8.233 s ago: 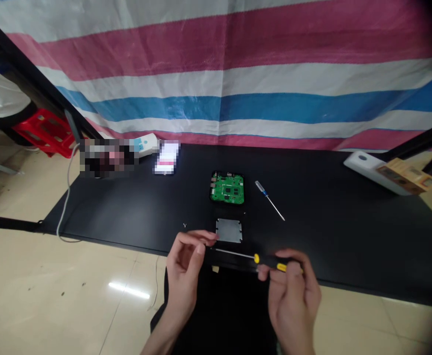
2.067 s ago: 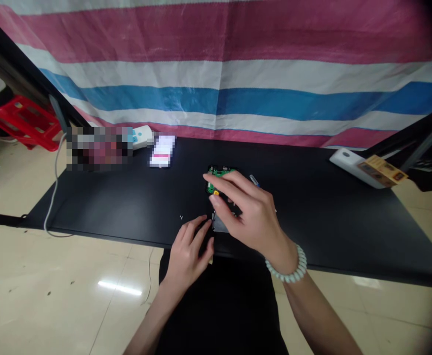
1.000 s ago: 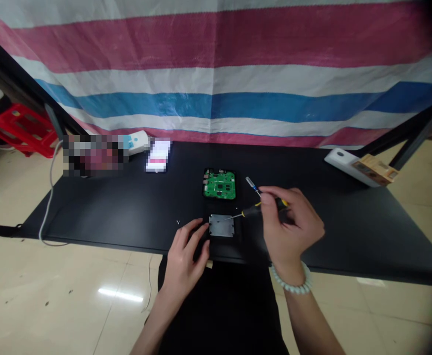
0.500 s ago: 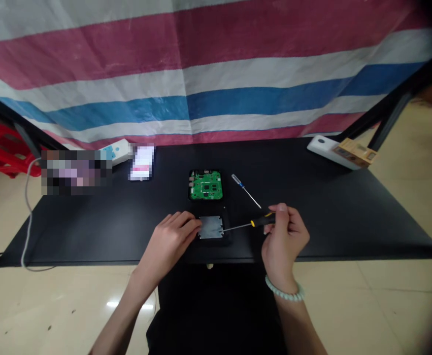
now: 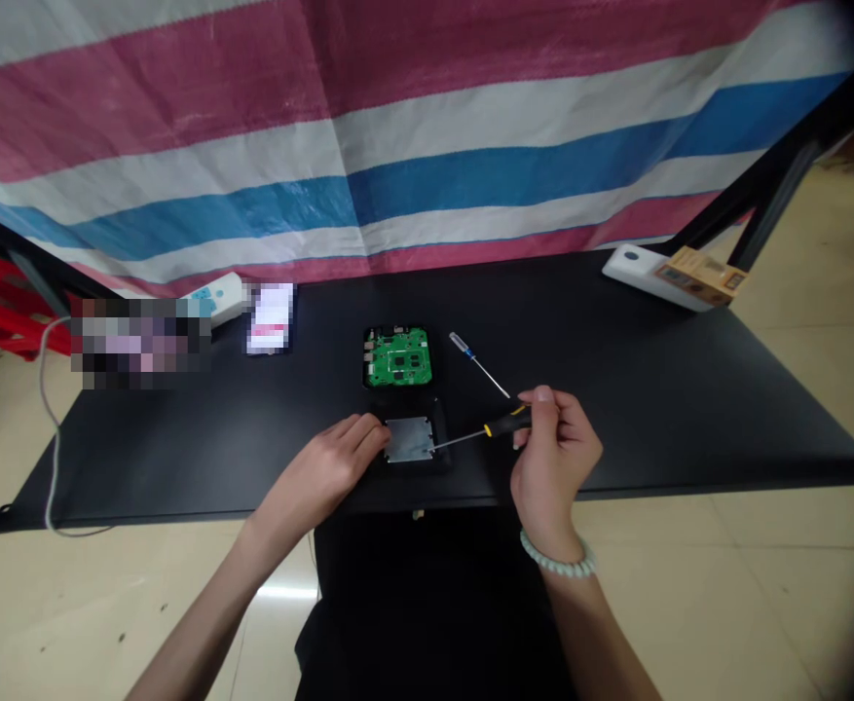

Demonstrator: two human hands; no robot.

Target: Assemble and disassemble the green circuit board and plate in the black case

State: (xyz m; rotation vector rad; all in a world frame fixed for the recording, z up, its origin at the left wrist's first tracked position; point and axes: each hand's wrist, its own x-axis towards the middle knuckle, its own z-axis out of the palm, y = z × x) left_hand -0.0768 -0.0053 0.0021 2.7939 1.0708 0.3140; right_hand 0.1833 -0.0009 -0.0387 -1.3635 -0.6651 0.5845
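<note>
My right hand (image 5: 556, 443) is closed around the black-and-yellow handle of a screwdriver (image 5: 508, 421). Its thin shaft points left, and the tip meets the right edge of a flat grey metal plate (image 5: 408, 440). This plate lies in a dark, shallow cover (image 5: 439, 453) near the table's front edge. At the plate's left edge, the bunched fingers of my left hand (image 5: 343, 456) grip it; the fingertips are partly hidden. Just beyond is an opened black case with a green circuit board (image 5: 401, 356). To the right of that case lies a second screwdriver (image 5: 479, 364) with a clear-and-blue handle.
A lit phone (image 5: 271, 319) and a white power strip (image 5: 216, 299) are at the back left, beside a blurred-out patch. At the back right, a small brown box (image 5: 700, 276) leans on a white bar-shaped object (image 5: 638, 268). A grey cable (image 5: 53, 428) hangs over the left side.
The whole view has shifted slightly, so everything sits a little higher and further left. Both hands keep their hold, and the screwdriver tip stays at the plate's right edge.
</note>
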